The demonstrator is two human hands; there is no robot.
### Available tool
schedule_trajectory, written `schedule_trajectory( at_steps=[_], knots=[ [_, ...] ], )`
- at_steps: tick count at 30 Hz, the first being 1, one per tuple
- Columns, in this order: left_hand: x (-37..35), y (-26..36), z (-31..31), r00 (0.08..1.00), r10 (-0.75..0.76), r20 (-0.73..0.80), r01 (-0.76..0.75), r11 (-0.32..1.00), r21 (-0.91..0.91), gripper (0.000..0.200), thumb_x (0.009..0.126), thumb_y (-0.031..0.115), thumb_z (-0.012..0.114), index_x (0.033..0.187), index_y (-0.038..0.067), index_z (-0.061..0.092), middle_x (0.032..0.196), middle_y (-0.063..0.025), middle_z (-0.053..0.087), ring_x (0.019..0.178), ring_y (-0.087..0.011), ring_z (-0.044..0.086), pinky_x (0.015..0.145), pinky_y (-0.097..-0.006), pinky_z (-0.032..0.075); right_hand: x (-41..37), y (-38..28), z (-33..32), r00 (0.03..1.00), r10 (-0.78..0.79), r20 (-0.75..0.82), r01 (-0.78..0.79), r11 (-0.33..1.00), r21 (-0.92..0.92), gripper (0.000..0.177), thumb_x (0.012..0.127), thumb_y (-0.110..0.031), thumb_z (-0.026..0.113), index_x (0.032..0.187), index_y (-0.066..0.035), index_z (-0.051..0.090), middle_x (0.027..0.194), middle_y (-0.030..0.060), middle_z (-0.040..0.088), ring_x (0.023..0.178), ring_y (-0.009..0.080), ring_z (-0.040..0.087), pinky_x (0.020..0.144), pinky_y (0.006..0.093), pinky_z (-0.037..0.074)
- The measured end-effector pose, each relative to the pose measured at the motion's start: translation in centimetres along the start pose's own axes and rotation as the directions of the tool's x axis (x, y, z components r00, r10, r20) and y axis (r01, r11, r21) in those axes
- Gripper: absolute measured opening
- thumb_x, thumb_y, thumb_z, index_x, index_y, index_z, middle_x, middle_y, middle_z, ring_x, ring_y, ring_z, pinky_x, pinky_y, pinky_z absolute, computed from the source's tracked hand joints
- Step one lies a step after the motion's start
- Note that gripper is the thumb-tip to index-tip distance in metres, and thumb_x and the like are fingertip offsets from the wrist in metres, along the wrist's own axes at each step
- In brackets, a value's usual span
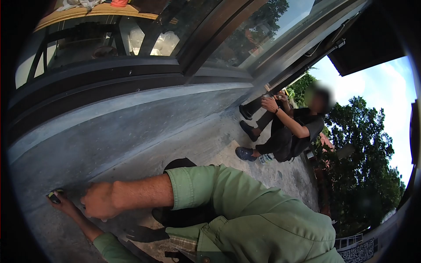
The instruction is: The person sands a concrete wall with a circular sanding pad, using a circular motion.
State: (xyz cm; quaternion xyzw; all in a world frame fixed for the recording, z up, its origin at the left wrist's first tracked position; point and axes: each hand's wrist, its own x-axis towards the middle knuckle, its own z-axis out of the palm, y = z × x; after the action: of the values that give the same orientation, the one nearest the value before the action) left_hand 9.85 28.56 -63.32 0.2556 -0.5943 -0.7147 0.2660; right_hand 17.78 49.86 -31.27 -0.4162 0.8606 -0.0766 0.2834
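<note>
My left hand (66, 206) is at the far left, low by the foot of the grey wall. Its fingers are closed round a small black and yellow-green tape measure (55, 196). Just to the right of it is my right hand (104, 200), back towards me, with its fingers curled in. Whatever those fingers may hold is hidden behind the hand. Both arms are in green sleeves (250, 193), the right one crossing the middle of the view. The grey wall (131, 120) rises beside both hands, and the concrete floor (197, 149) lies under them.
Dark-framed windows (180, 72) top the low wall. Further along, a person (291, 127) in dark clothes sits against it, hands raised before them. Through the glass show a wooden tabletop (94, 11) and plastic bags (164, 43). Trees (359, 149) stand at the right.
</note>
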Motion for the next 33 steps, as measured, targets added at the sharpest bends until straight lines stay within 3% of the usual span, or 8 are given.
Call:
schedule_trajectory(
  at_steps=[6, 9, 15, 19, 23, 26, 31, 33],
  knots=[
    [-1.1, 1.3, 0.7, 0.998, 0.023, -0.065, -0.024, 1.0, -0.008, 0.075, 0.101, 0.037, 0.067, 0.158, 0.008, 0.027, 0.148, -0.0234, 0.042, 0.123, -0.033, 0.058, 0.097, -0.042, 0.059, 0.0, 0.2, 0.3, 1.0, 0.007, -0.013, -0.008, 1.0, -0.029, 0.039, 0.086, -0.028, 0.078, 0.122, -0.012, 0.073, 0.122, 0.0157, 0.067, 0.117, 0.0373, 0.065, 0.098, 0.047, 0.054],
    [-1.2, 3.2, 0.5, 0.976, -0.197, -0.093, 0.177, 0.966, -0.187, 0.075, 0.102, 0.038, 0.064, 0.159, 0.012, 0.022, 0.149, -0.0244, 0.041, 0.128, -0.0358, 0.055, 0.1, -0.0441, 0.058, -0.7, 0.1, -0.1, 1.0, -0.03, 0.001, 0.03, 0.994, -0.104, 0.031, 0.09, -0.025, 0.073, 0.115, -0.007, 0.071, 0.121, 0.0176, 0.063, 0.111, 0.0369, 0.065, 0.098, 0.0462, 0.054],
    [-1.9, 5.9, 0.8, 0.961, -0.248, -0.12, 0.211, 0.943, -0.258, 0.062, 0.105, 0.03, 0.06, 0.157, 0.018, 0.028, 0.139, -0.02, 0.051, 0.112, -0.0278, 0.061, 0.083, -0.0377, 0.06, -1.4, -0.6, -1.5, 0.993, -0.109, -0.048, 0.1, 0.982, -0.163, 0.05, 0.093, -0.027, 0.072, 0.139, -0.015, 0.059, 0.129, 0.0176, 0.06, 0.109, 0.0373, 0.065, 0.095, 0.0431, 0.056],
    [-2.6, 6.0, 1.3, 0.973, -0.165, -0.158, 0.171, 0.985, 0.022, 0.067, 0.107, 0.032, 0.053, 0.164, 0.024, 0.018, 0.143, -0.0284, 0.046, 0.128, -0.0427, 0.054, 0.107, -0.0482, 0.046, -1.2, -1.2, -1.7, 0.997, -0.049, 0.064, 0.058, 0.988, -0.143, 0.051, 0.092, -0.029, 0.074, 0.14, -0.02, 0.06, 0.139, 0.0202, 0.057, 0.12, 0.0393, 0.062, 0.101, 0.0453, 0.054],
    [-3.0, 6.0, 1.2, 0.976, -0.056, -0.213, 0.07, 0.996, 0.06, 0.069, 0.107, 0.026, 0.056, 0.164, 0.021, 0.018, 0.152, -0.025, 0.04, 0.13, -0.0368, 0.054, 0.09, -0.0403, 0.059, -0.8, -1.1, -1.7, 0.997, 0.03, 0.07, -0.019, 0.989, -0.149, 0.052, 0.089, -0.03, 0.076, 0.138, -0.02, 0.062, 0.141, 0.02, 0.057, 0.125, 0.0386, 0.061, 0.103, 0.0459, 0.053],
    [-3.2, 7.2, 1.0, 0.976, -0.176, -0.13, 0.187, 0.979, 0.08, 0.066, 0.107, 0.032, 0.053, 0.163, 0.025, 0.02, 0.144, -0.0305, 0.042, 0.131, -0.0414, 0.05, 0.107, -0.0486, 0.044, -0.3, -1.0, -1.5, 0.996, 0.036, 0.087, -0.023, 0.988, -0.152, 0.053, 0.088, -0.03, 0.077, 0.138, -0.02, 0.063, 0.141, 0.0198, 0.057, 0.125, 0.0379, 0.061, 0.103, 0.0456, 0.053],
    [-3.0, 4.1, 2.1, 0.937, -0.306, -0.169, 0.235, 0.91, -0.342, 0.06, 0.107, 0.028, 0.053, 0.16, 0.023, 0.026, 0.144, -0.0284, 0.041, 0.127, -0.0419, 0.051, 0.107, -0.0482, 0.044, 0.2, -1.0, -1.5, 0.995, 0.039, 0.094, -0.028, 0.993, -0.114, 0.054, 0.087, -0.028, 0.078, 0.138, -0.019, 0.063, 0.14, 0.02, 0.058, 0.125, 0.0382, 0.061, 0.104, 0.0454, 0.053],
    [-5.0, 3.8, 3.8, 0.926, -0.334, -0.174, 0.279, 0.919, -0.279, 0.06, 0.106, 0.026, 0.055, 0.16, 0.021, 0.027, 0.145, -0.0259, 0.044, 0.127, -0.0386, 0.053, 0.103, -0.0455, 0.048, 0.5, -1.0, -1.6, 0.994, 0.032, 0.102, -0.02, 0.993, -0.115, 0.054, 0.087, -0.028, 0.078, 0.138, -0.019, 0.063, 0.14, 0.02, 0.058, 0.125, 0.0382, 0.06, 0.104, 0.0454, 0.053]
  ],
)
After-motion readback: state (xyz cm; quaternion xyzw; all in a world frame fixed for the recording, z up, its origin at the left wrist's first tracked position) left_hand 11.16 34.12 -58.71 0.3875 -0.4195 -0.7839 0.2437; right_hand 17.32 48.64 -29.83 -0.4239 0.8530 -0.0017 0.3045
